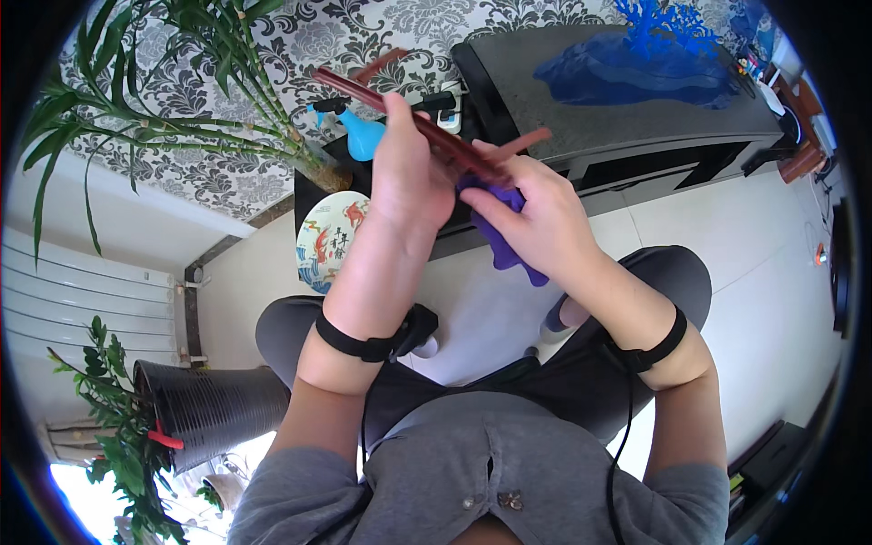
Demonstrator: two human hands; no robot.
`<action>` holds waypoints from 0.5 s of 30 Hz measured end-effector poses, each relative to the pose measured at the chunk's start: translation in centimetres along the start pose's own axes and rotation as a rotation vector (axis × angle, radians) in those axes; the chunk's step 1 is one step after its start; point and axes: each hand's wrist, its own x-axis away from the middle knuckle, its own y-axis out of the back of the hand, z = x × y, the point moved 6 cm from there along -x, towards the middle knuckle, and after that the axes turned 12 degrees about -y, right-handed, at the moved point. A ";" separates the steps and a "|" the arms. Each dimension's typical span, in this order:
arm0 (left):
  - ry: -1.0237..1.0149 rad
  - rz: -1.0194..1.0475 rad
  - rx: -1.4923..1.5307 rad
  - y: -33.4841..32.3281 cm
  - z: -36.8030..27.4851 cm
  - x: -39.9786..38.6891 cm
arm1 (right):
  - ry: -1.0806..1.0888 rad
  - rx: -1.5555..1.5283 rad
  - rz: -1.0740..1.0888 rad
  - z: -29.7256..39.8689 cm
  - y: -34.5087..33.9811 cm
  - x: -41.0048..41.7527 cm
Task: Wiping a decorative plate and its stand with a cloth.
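My left hand (409,163) is closed around the middle of a reddish-brown frame or stand (351,88), apparently wooden, held up at a slant. Two short legs or arms stick out from it, one near each end. At its lower right end, my right hand (545,211) pinches the frame through a purple cloth (507,245). Part of the cloth hangs down below my thumb. Behind my left forearm is a round white panel (323,238) painted with red fish and waves, bearing writing. A blue spray bottle (363,136) with a black head stands just beyond my left hand.
Bamboo stalks (272,112) in a glass vase (323,174) lean over the left side. A power strip (450,109) lies beyond my hands. On the right, a grey-topped cabinet (504,68) bears a blue coral-shaped ornament (640,75). A dark planter (218,409) stands at lower left.
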 end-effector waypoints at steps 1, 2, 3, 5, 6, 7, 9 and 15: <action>-0.022 0.059 -0.021 -0.3 0.2 0.9 | -0.061 -0.060 0.069 -0.7 0.0 -0.2; -0.026 0.070 -0.016 -0.1 0.2 0.9 | -0.054 -0.054 0.061 -1.0 0.4 -0.6; 0.006 0.146 -0.020 0.1 0.4 0.6 | -0.077 -0.145 0.080 -1.6 0.5 -0.9; 0.084 0.220 -0.047 0.8 -0.3 0.7 | -0.407 -0.499 0.275 -2.6 0.7 -1.1; 0.073 0.227 -0.046 1.5 -1.3 1.0 | -0.384 -0.476 0.260 -2.6 1.7 -1.5; 0.132 0.269 -0.170 2.3 -1.8 1.5 | -0.450 -0.560 0.274 -3.0 2.4 -1.7; 0.185 0.271 -0.399 4.6 -2.8 1.8 | -0.522 -0.641 0.290 -3.6 3.7 -2.2; 0.027 0.337 -0.578 8.9 -6.4 0.0 | -0.637 -0.824 0.402 -2.7 4.5 -2.7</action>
